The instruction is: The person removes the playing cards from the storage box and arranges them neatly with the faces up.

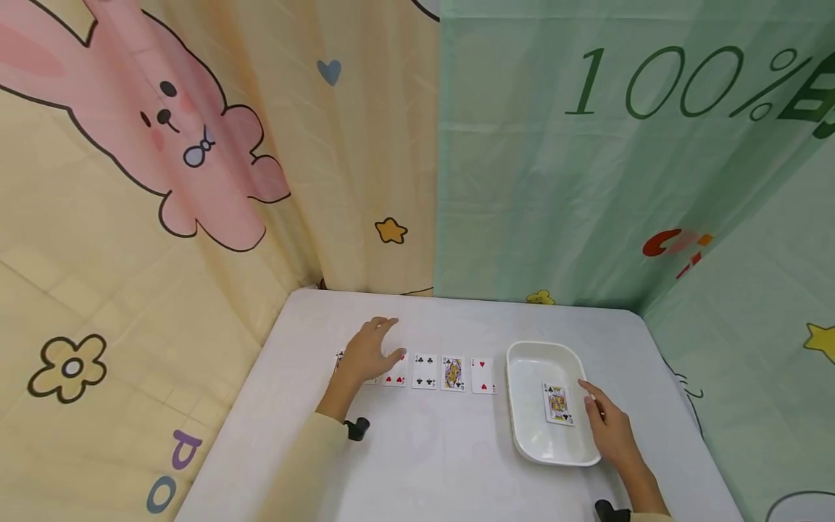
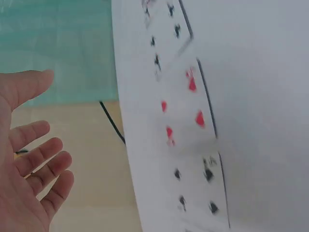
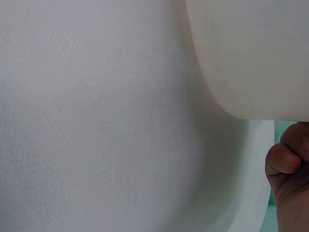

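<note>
A row of face-up playing cards lies on the white table, with a four of hearts (image 1: 395,375), a four of clubs (image 1: 425,371), a face card (image 1: 453,374) and a red hearts card (image 1: 483,375) in it. My left hand (image 1: 365,354) hovers over the row's left end, fingers spread and holding nothing; it partly hides the cards there. The left wrist view shows a spades card (image 2: 195,191) beside the hearts. My right hand (image 1: 612,428) grips the right rim of a white tray (image 1: 531,362), fingers curled at its edge. Another face card (image 1: 558,404) lies inside the tray.
The white table (image 1: 430,464) ends at curtains behind and at the sides. A beige curtain (image 1: 365,159) with a rabbit print hangs at left, a green curtain (image 1: 522,181) at right. Dark wrist straps show on both arms.
</note>
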The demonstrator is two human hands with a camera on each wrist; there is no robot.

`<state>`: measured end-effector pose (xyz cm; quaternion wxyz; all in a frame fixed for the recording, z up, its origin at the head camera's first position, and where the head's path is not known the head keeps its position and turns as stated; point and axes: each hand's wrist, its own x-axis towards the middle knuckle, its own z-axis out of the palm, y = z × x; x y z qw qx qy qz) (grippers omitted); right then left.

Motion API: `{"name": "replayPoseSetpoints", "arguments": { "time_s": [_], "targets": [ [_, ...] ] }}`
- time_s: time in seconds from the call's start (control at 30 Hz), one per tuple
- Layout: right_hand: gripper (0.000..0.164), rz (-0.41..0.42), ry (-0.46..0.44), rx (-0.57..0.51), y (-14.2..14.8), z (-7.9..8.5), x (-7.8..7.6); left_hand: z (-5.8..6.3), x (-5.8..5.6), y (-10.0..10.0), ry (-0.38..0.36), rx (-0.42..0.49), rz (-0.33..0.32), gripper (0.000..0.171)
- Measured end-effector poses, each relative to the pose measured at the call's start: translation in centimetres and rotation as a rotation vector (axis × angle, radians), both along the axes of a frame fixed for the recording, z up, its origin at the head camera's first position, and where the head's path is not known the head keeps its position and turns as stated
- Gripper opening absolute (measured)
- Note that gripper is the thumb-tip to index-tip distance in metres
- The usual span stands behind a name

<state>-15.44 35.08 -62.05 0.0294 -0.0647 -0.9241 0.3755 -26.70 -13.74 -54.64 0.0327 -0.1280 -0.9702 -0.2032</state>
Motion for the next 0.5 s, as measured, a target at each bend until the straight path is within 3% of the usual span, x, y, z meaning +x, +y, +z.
{"name": "replayPoseSetpoints", "arguments": {
  "time_s": [0.13, 0.3, 0.5],
  "targets": [
    [0.048, -0.004, 0.000, -0.001, 0.1, 0.0, 0.0, 0.6, -0.3, 4.9, 0.000, 0.034, -0.097, 0.069],
    [0.046, -0.015, 0.013, 0.003, 0.2, -0.1, -0.1, 1.2, -0.3, 10.7, 0.013, -0.012, -0.230, 0.070],
    [0.046, -0.016, 0.016, -0.007, 0.0, -0.2, -0.3, 0.6, 0.5, 17.1, 0.023, -0.057, -0.354, 0.069]
  ]
}}
